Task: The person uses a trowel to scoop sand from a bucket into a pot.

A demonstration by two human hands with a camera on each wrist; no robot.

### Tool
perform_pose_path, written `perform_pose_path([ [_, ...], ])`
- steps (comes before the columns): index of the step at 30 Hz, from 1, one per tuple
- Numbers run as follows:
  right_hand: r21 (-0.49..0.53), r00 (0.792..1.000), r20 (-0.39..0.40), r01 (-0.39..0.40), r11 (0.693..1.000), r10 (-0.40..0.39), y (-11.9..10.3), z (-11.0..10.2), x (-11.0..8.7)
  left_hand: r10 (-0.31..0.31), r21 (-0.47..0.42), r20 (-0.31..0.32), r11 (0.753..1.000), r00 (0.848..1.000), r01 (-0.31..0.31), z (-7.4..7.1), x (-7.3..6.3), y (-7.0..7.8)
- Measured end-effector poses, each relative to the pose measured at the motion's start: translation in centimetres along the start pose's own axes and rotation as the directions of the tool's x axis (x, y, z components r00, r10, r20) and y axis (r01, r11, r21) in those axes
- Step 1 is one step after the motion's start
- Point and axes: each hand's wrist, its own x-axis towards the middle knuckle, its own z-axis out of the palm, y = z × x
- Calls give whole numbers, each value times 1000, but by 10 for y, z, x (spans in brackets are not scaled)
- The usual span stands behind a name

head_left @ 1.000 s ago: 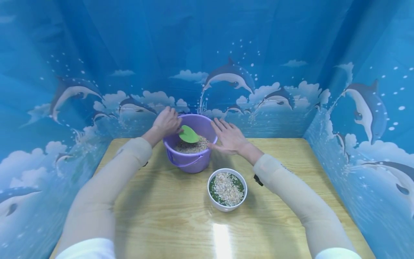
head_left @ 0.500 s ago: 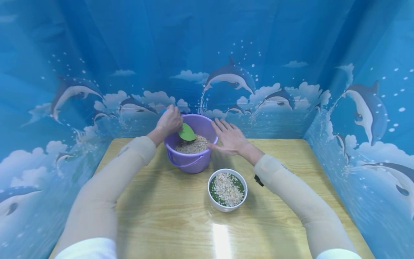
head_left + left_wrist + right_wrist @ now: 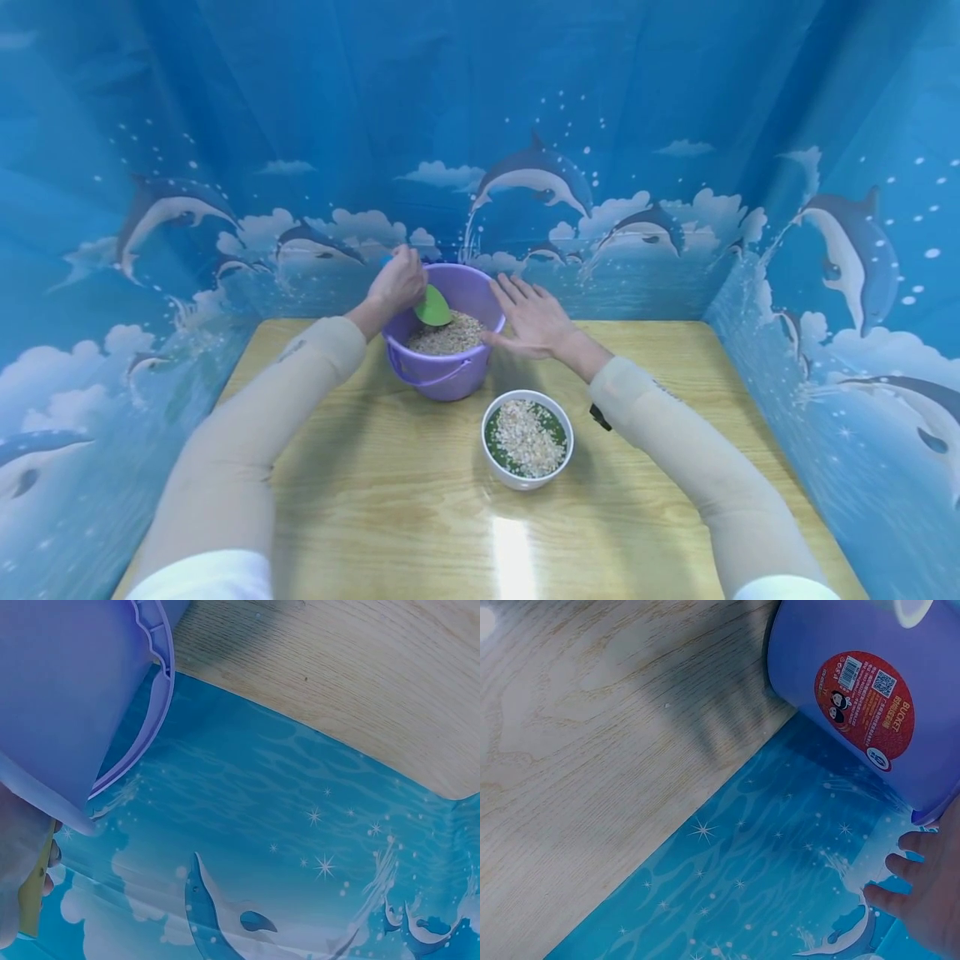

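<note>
In the head view my left hand (image 3: 400, 281) grips a small green shovel (image 3: 433, 307) over the left rim of a purple bucket (image 3: 442, 368). The shovel's blade dips into the bucket, its tip at the pale grains (image 3: 448, 336) inside. Part of the yellow-green handle (image 3: 34, 894) shows between the fingers in the left wrist view. My right hand (image 3: 534, 318) rests against the bucket's right rim with its fingers straight and spread. Its fingertips (image 3: 907, 866) stand beside the bucket wall in the right wrist view.
A white bowl (image 3: 489, 462) stands in front of the bucket, to its right, with pale grains over a green inside. The wooden table (image 3: 390, 500) ends at a blue dolphin-print curtain (image 3: 375, 108) behind and at both sides. The bucket's handle (image 3: 431, 382) hangs down in front.
My left hand has shifted slightly to the right, and the shovel has tipped from nearly flat to steeper, its blade lower in the bucket. The right hand, bucket and bowl have hardly moved.
</note>
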Motion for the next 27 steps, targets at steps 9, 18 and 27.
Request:
perform_pose_path([
  [9, -13, 1000, 7, 0, 1000, 1, 0, 0, 1, -6, -6, -25, 1000, 1000, 5, 1, 4, 5],
  [18, 8, 1000, 8, -9, 1000, 9, 0, 1, 2, -10, -34, -62, 999, 998, 8, 6, 8, 11],
  [27, 13, 1000, 12, -17, 1000, 17, -1, 2, 2, -21, -161, -70, 987, 997, 9, 8, 12, 20],
])
